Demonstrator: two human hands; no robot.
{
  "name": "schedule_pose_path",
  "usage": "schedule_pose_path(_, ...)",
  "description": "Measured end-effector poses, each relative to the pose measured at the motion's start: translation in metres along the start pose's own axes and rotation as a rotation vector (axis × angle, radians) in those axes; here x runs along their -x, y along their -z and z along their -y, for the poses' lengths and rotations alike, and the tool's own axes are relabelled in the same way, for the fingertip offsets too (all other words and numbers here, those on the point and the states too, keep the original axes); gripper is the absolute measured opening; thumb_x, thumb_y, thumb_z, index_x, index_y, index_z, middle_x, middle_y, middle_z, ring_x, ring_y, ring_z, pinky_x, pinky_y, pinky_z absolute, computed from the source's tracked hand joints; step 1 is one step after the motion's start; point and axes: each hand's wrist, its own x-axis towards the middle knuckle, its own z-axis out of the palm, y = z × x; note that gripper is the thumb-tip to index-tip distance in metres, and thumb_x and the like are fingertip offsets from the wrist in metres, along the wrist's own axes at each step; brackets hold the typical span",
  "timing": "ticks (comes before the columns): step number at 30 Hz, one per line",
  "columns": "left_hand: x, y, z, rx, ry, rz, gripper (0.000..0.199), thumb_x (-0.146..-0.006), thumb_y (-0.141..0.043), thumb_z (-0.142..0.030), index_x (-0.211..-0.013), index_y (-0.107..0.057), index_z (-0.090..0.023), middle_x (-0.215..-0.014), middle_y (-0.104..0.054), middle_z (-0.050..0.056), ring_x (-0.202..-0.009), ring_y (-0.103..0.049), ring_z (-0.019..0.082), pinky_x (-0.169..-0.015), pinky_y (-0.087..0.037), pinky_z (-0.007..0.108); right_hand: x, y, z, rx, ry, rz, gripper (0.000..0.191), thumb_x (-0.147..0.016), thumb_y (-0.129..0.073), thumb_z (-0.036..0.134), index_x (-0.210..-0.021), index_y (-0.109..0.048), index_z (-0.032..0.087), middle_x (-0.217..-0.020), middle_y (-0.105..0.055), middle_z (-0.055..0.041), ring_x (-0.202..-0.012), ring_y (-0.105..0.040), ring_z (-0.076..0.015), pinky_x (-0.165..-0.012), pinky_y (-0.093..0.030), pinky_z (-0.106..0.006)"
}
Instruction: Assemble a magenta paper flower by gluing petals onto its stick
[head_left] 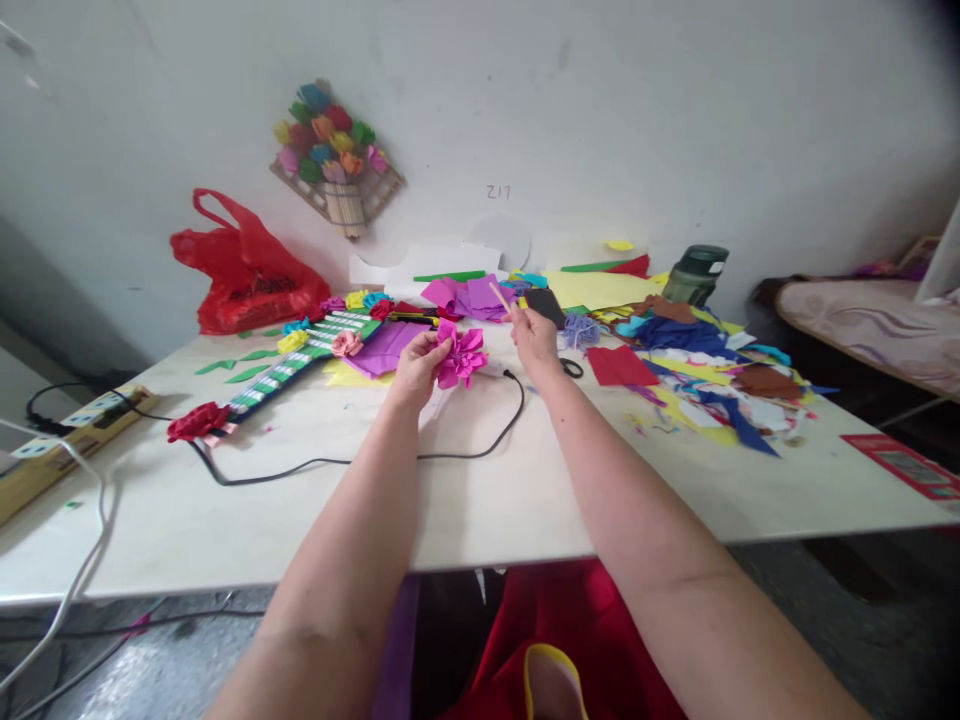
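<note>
My left hand [421,367] is closed on a bright pink paper flower [460,357], held above the table with its petals spread. Just right of it, my right hand [535,338] grips a thin pale stick [499,296] that points up and to the left. The two hands are apart, with the flower between them. Behind the hands lie sheets of purple crepe paper [480,297]. To the left rests a green and white striped panel [300,365] with several paper flowers around it, among them a red paper rose [198,421].
A black cable [315,462] crosses the white table [495,510] to a power strip [75,440] at the left. Coloured paper scraps [697,350] pile up at the right, before a green bottle [696,275]. A red plastic bag [251,275] stands back left.
</note>
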Motion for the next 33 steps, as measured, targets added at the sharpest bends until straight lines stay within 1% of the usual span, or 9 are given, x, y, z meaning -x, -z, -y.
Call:
schedule_pose_path(1, 0.0, 0.001, 0.0, 0.033, 0.011, 0.017, 0.037, -0.051, -0.087, -0.031, -0.073, -0.061, -0.017, -0.065, -0.062, -0.003, -0.055, -0.055, 0.008, -0.054, -0.043, 0.021, -0.001, 0.001, -0.002, 0.046, -0.019, -0.044, 0.048, -0.092, -0.036, 0.052, -0.086, -0.068, 0.017, -0.063, -0.058, -0.0014, -0.063, -0.054, -0.0152, -0.061, -0.038, -0.025)
schedule_pose_path(3, 0.001, 0.002, 0.0, 0.079, 0.036, 0.051, 0.035, -0.053, -0.086, -0.029, -0.075, -0.061, -0.017, -0.069, -0.062, -0.002, -0.059, -0.057, 0.009, -0.057, -0.045, 0.022, -0.003, 0.003, -0.005, 0.147, -0.071, -0.064, 0.046, -0.093, -0.035, 0.049, -0.088, -0.068, 0.017, -0.068, -0.061, -0.0032, -0.067, -0.056, -0.0161, -0.062, -0.038, -0.025)
schedule_pose_path(6, 0.003, 0.002, -0.002, 0.113, 0.063, 0.083, 0.033, -0.056, -0.085, -0.027, -0.075, -0.06, -0.018, -0.072, -0.062, -0.002, -0.062, -0.058, 0.009, -0.06, -0.047, 0.023, -0.002, 0.006, -0.008, 0.312, -0.155, -0.018, 0.042, -0.094, -0.037, 0.044, -0.09, -0.07, 0.018, -0.074, -0.066, -0.0053, -0.071, -0.057, -0.0175, -0.063, -0.037, -0.026)
schedule_pose_path(10, 0.006, 0.001, -0.005, 0.143, 0.067, 0.102, 0.032, -0.057, -0.085, -0.026, -0.075, -0.059, -0.019, -0.074, -0.063, -0.002, -0.064, -0.059, 0.01, -0.064, -0.048, 0.024, 0.001, 0.007, -0.011, 0.479, -0.187, 0.041, 0.035, -0.092, -0.042, 0.038, -0.093, -0.072, 0.02, -0.083, -0.07, -0.0068, -0.079, -0.059, -0.0197, -0.064, -0.036, -0.027)
schedule_pose_path(16, 0.007, -0.001, -0.007, 0.141, 0.088, 0.107, 0.033, -0.053, -0.086, -0.025, -0.073, -0.06, -0.019, -0.071, -0.062, -0.003, -0.061, -0.057, 0.009, -0.06, -0.047, 0.023, 0.004, 0.007, -0.015, 0.543, -0.216, 0.111, 0.032, -0.09, -0.044, 0.037, -0.091, -0.072, 0.021, -0.083, -0.071, -0.0058, -0.08, -0.06, -0.02, -0.063, -0.036, -0.028)
schedule_pose_path(20, 0.006, -0.001, -0.006, 0.081, 0.1, 0.084, 0.033, -0.051, -0.086, -0.024, -0.07, -0.059, -0.018, -0.066, -0.061, -0.003, -0.056, -0.055, 0.008, -0.055, -0.045, 0.022, 0.004, 0.006, -0.016, 0.508, -0.218, 0.09, 0.03, -0.088, -0.047, 0.037, -0.088, -0.073, 0.02, -0.078, -0.07, -0.0053, -0.077, -0.059, -0.0196, -0.063, -0.036, -0.028)
schedule_pose_path(25, 0.006, -0.002, -0.004, -0.06, 0.125, 0.045, 0.034, -0.046, -0.087, -0.026, -0.066, -0.06, -0.016, -0.061, -0.061, -0.002, -0.053, -0.055, 0.01, -0.052, -0.043, 0.022, 0.0, 0.005, -0.019, 0.272, -0.136, 0.051, 0.026, -0.084, -0.05, 0.034, -0.079, -0.07, 0.018, -0.063, -0.062, -0.0011, -0.066, -0.056, -0.0158, -0.064, -0.038, -0.027)
schedule_pose_path(30, 0.005, -0.002, -0.001, -0.194, 0.103, -0.02, 0.035, -0.044, -0.087, -0.031, -0.063, -0.061, -0.016, -0.058, -0.062, -0.001, -0.052, -0.055, 0.011, -0.051, -0.042, 0.023, -0.003, 0.002, -0.014, 0.083, -0.021, 0.114, 0.025, -0.079, -0.052, 0.033, -0.062, -0.062, 0.018, -0.056, -0.056, 0.0012, -0.061, -0.052, -0.0135, -0.063, -0.038, -0.026)
schedule_pose_path(33, 0.004, -0.001, 0.0, -0.233, 0.078, -0.038, 0.035, -0.044, -0.086, -0.033, -0.062, -0.061, -0.016, -0.058, -0.062, -0.002, -0.051, -0.054, 0.01, -0.051, -0.041, 0.023, 0.0, 0.0, -0.009, 0.017, 0.023, 0.187, 0.026, -0.077, -0.053, 0.037, -0.06, -0.059, 0.018, -0.057, -0.056, 0.0013, -0.058, -0.05, -0.0123, -0.06, -0.037, -0.025)
